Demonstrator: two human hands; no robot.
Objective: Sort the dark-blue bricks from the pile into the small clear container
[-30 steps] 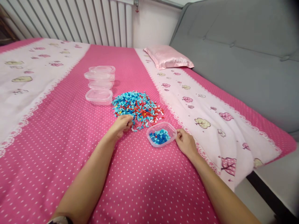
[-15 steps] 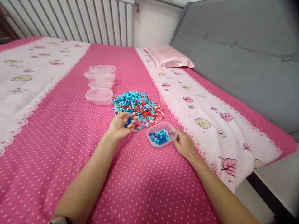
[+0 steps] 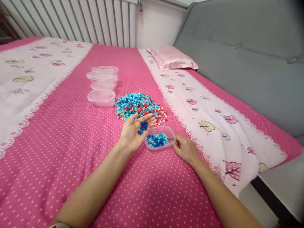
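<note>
Palm up, my left hand (image 3: 135, 131) cups several dark blue building bricks (image 3: 143, 127), its fingers loosely curled beside them. Its fingertips reach the left rim of a clear plastic box (image 3: 171, 138). Light blue and dark blue bricks (image 3: 158, 140) lie inside that box. My right hand (image 3: 186, 148) grips the box's right edge with closed fingers. Just beyond my left hand spreads a pile of small bricks (image 3: 136, 103), mostly light blue, with red, white, dark blue and a few yellow ones. My left hand hides the pile's near edge.
Several clear plastic boxes (image 3: 101, 96) stand in a row left of the pile. All rests on a pink dotted bedspread (image 3: 95, 136). A pink pillow (image 3: 172, 58) lies at the back, near a grey padded backrest (image 3: 247, 57). A white radiator (image 3: 83, 22) lines the wall.
My left hand has moved right, from the pile's near edge to the box, turning its palm up with the dark blue bricks. My right hand has shifted the box slightly left.
</note>
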